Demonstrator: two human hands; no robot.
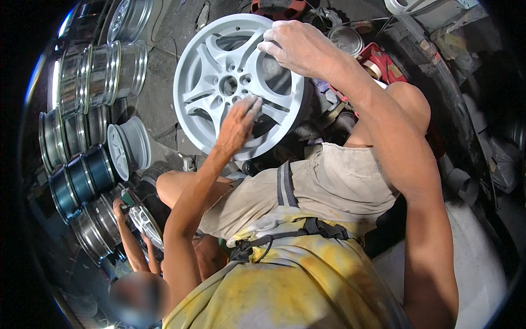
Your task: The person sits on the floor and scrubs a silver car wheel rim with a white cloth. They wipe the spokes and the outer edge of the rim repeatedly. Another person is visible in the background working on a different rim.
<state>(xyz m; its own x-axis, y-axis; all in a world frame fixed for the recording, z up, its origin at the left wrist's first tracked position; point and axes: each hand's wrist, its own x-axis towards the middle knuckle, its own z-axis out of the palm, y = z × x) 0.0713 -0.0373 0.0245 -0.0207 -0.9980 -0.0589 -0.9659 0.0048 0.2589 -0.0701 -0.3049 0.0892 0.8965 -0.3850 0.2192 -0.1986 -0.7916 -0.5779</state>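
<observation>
A white, dusty alloy wheel (219, 104) with paired spokes lies face up in front of my knees. My left hand (239, 123) reaches in over its near side. Its fingers are bent and pressed together against a spoke just below the centre hub, the fingertips grey with dust. My right hand (298, 48) is over the upper right edge, its whitened fingers curled down at the outer end of a spoke. Whatever either hand holds, if anything, is hidden under the fingers.
Stacked rims (101, 77) in chrome, dark and blue finishes line the left side, with a loose white rim (129, 148) beside them. At lower left another person's hands (119, 209) touch a silver wheel (145, 225). A round tin (346, 41) and red container (383, 63) stand at right.
</observation>
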